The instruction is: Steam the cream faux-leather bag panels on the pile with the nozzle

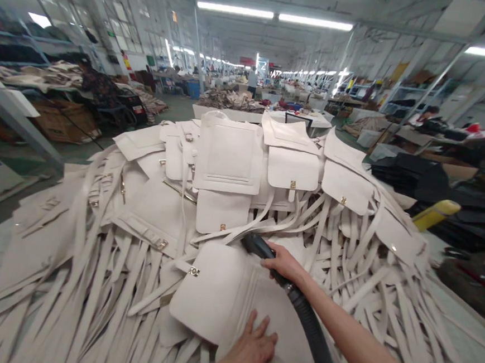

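Note:
My right hand is wrapped round the black handle of a vacuum hose, its nozzle over the upper edge of a cream bag piece. That piece has a rounded flap with a metal clasp. My left hand lies flat on its lower part, fingers spread, holding nothing. Behind it sit more cream bag pieces with flaps and clasps, heaped over long cream straps. Whether the nozzle touches the piece I cannot tell.
A yellow roll-shaped object and stacked black material lie to the right. A cardboard box stands at the back left beside a slanted metal post. People sit at work farther off among loaded tables.

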The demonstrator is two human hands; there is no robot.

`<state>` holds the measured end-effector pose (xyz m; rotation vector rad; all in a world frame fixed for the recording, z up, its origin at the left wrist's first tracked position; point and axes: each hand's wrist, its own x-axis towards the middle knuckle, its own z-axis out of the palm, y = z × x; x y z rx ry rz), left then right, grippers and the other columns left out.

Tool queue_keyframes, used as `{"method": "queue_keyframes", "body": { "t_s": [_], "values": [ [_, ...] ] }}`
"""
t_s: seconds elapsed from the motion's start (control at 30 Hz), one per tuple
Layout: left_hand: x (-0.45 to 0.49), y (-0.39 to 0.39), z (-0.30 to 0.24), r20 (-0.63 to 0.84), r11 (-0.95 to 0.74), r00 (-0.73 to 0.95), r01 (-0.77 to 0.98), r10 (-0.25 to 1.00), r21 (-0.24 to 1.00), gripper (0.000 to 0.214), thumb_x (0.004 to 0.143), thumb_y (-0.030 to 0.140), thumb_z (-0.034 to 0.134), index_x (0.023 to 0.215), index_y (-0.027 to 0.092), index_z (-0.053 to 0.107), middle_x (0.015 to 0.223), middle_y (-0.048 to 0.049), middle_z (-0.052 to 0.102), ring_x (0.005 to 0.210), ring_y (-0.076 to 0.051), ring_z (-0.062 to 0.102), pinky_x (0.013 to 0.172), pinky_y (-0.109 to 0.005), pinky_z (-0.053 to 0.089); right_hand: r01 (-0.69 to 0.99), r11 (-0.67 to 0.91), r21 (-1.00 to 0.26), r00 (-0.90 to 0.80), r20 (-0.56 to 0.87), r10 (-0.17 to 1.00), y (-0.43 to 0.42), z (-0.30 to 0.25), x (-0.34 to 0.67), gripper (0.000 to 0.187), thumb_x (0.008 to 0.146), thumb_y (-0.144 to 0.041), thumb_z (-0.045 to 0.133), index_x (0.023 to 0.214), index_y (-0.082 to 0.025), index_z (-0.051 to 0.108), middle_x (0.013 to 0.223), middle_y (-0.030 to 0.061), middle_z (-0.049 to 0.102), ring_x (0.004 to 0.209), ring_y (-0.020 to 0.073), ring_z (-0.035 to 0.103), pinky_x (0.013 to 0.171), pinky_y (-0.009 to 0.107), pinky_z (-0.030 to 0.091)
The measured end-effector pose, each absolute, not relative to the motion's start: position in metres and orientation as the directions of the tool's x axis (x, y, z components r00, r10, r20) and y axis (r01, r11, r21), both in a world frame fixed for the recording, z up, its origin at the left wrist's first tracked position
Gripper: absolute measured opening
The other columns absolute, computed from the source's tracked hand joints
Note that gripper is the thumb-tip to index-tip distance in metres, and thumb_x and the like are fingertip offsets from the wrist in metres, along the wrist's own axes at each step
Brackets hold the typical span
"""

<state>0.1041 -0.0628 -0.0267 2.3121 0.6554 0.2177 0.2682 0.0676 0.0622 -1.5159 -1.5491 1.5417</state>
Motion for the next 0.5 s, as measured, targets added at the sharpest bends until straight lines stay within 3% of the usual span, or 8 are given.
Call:
{"method": "queue_keyframes", "body": {
  "t_s": [0.1,0.2,0.33,0.43,0.5],
  "values": [
    [0.111,-0.064,-0.029,-0.04,-0.618,0.844,0.423,0.535,0.663,0.043,0.067,0.014,0.055,0.11,0.017,0.048,0.119,-0.0101,0.052,0.127,-0.03,0.023,0.103,-0.057,0.004,0.37,-0.249,-0.895,-0.275,-0.362,0.891,0.049,0.075,0.285,0.058,0.065,-0.023,0.054,0.122,-0.025,0.042,0.058,-0.0047,0.05,0.038,0.0115,0.053,0.031,0.018,0.04],
    [0.114,-0.073,-0.03,-0.015,-0.616,0.809,0.459,0.588,0.64,0.028,0.071,0.016,0.054,0.099,0.016,0.053,0.122,-0.0109,0.049,0.124,-0.031,0.028,0.102,-0.056,0.008,0.397,-0.288,-0.872,-0.298,-0.419,0.858,0.024,0.076,0.302,0.06,0.066,-0.022,0.054,0.123,-0.026,0.039,0.055,-0.0056,0.05,0.036,0.0126,0.052,0.029,0.019,0.04],
    [0.092,-0.111,-0.039,0.037,-0.511,0.714,0.463,0.699,0.724,0.011,0.079,0.018,0.043,0.082,0.018,0.054,0.101,-0.0077,0.059,0.1,-0.022,0.05,0.09,-0.038,0.035,0.407,-0.322,-0.855,-0.297,-0.457,0.839,0.009,0.057,0.306,0.063,0.065,-0.02,0.054,0.125,-0.026,0.038,0.054,-0.0059,0.05,0.036,0.0128,0.052,0.029,0.019,0.04],
    [0.067,-0.148,-0.051,-0.096,-0.124,0.425,0.461,0.9,0.879,0.008,0.077,0.023,0.046,0.075,0.018,0.052,0.076,-0.0029,0.058,0.073,-0.014,0.052,0.067,-0.025,0.041,0.415,-0.288,-0.863,-0.25,-0.412,0.876,0.011,0.043,0.293,0.063,0.065,-0.021,0.055,0.126,-0.025,0.038,0.056,-0.0051,0.052,0.036,0.0126,0.052,0.029,0.019,0.04],
    [0.061,-0.165,-0.056,-0.292,0.232,0.179,0.296,0.939,0.927,0.015,0.072,0.03,0.053,0.079,0.017,0.051,0.071,-0.0011,0.056,0.063,-0.012,0.05,0.058,-0.023,0.039,0.417,-0.254,-0.873,-0.223,-0.369,0.902,0.012,0.041,0.284,0.064,0.066,-0.021,0.055,0.127,-0.027,0.036,0.064,-0.0033,0.055,0.039,0.0111,0.053,0.031,0.019,0.041]
  ]
}}
